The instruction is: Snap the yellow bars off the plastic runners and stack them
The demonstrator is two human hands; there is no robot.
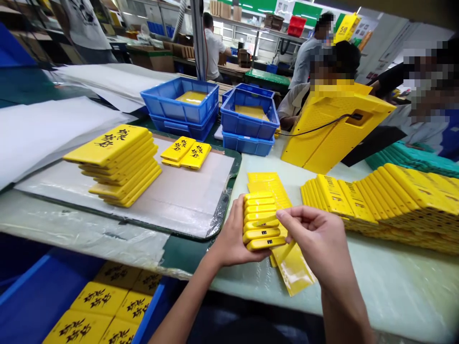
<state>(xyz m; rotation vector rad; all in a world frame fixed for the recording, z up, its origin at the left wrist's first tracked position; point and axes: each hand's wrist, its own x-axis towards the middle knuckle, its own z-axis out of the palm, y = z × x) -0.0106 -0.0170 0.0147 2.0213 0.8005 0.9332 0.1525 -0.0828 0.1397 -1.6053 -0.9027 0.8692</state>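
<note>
Well, we had our left hand gripping a small stack of yellow cases from the side, its fingers closed around the pile, with the tips hidden behind it. The stack sat just above the table's pale plastic cover, in front of our body. Our right hand reached in from the other side, with its fingers held close together and their tips at the edge of the stack. Whether they pinched a thin yellow strip there, we could not tell. Beneath both hands lay a yellow plastic sleeve, with more flat yellow strips just behind the stack. As for how much was done and how much was left, a long row of yellow cases stood across the table to our right. On a board to our left lay a staggered pile of cases with black lettering and a pair of smaller ones. Two blue crates held yellow pieces, and a blue bin below the table's edge held more lettered cases. Which of these were finished, we could not tell.
</note>
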